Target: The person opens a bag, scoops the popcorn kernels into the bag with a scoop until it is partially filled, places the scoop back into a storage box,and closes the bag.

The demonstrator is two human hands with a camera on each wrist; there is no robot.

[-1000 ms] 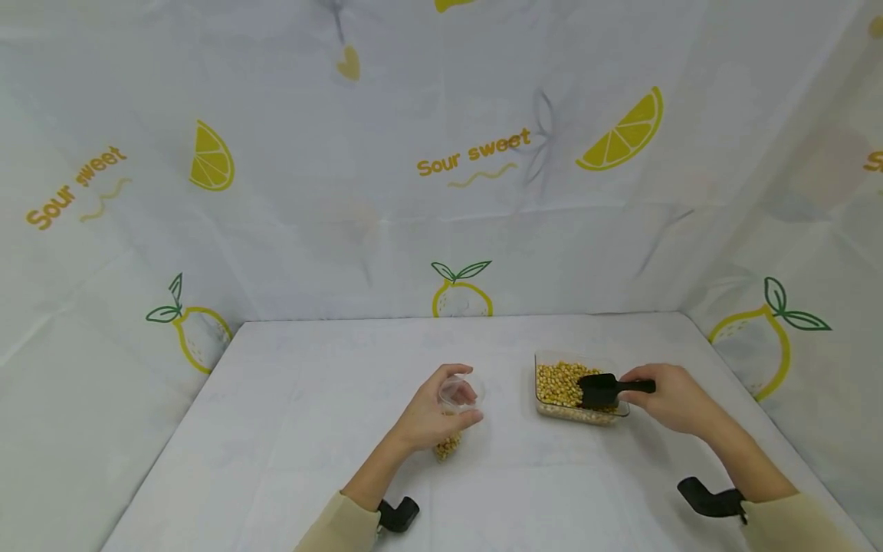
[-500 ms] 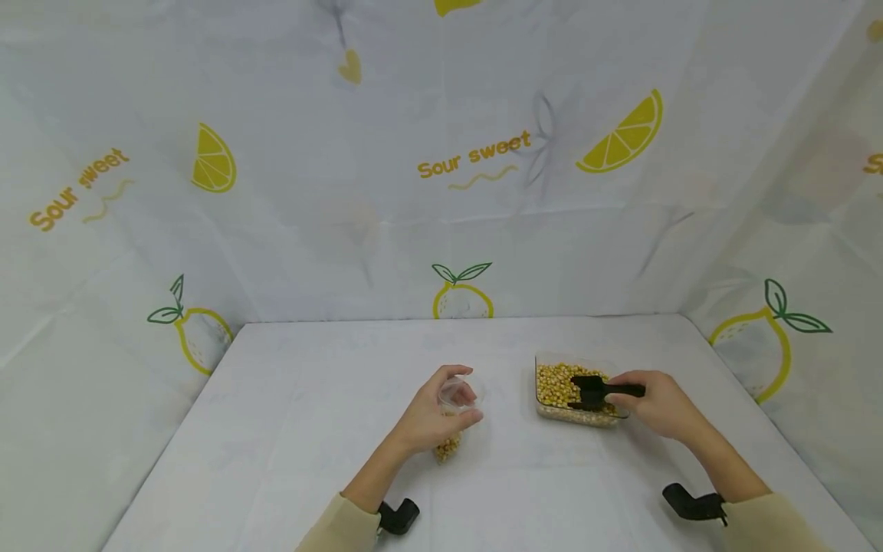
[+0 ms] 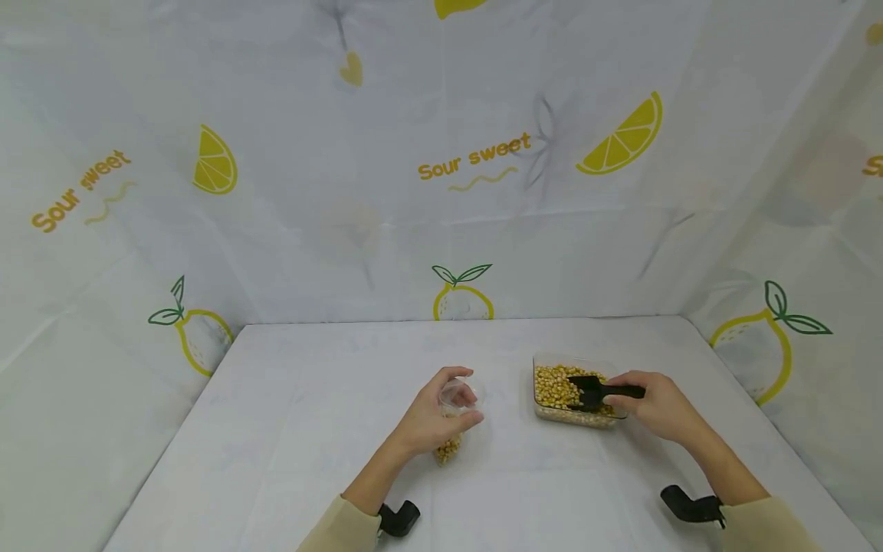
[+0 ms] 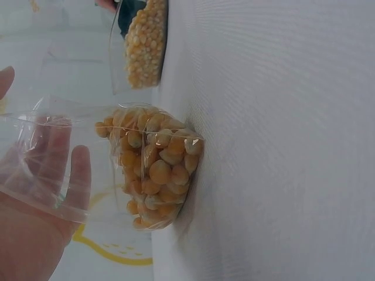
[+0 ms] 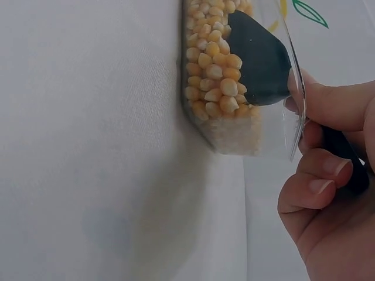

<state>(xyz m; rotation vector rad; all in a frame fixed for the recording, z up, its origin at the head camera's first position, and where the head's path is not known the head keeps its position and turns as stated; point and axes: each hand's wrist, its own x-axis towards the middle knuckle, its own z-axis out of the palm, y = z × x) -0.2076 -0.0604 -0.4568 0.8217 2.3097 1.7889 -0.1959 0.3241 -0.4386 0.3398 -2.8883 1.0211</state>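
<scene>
My left hand (image 3: 429, 418) curls round the upper part of a clear plastic bag (image 3: 448, 451), holding its mouth spread wide. Corn kernels (image 4: 158, 175) fill the bottom of the bag, which stands upright on the table. To the right, my right hand (image 3: 658, 400) grips the handle of a small black scoop (image 3: 589, 392). Its blade is sunk among yellow kernels (image 3: 554, 385) in a clear rectangular container (image 3: 578, 418). In the right wrist view, the blade (image 5: 258, 58) shows through the container's wall, and my thumb and fingers wrap the handle beside the rim.
A white cloth covers the table (image 3: 276, 429). Behind it rises a white curtain (image 3: 310, 253) printed with lemons and lettering, and it continues along both sides. A black wrist camera (image 3: 690, 504) juts from the right forearm, another (image 3: 398, 519) from the left.
My right hand has moved slightly left with the scoop, pushing the blade farther into the kernels. The left hand and the bag have stayed in place.
</scene>
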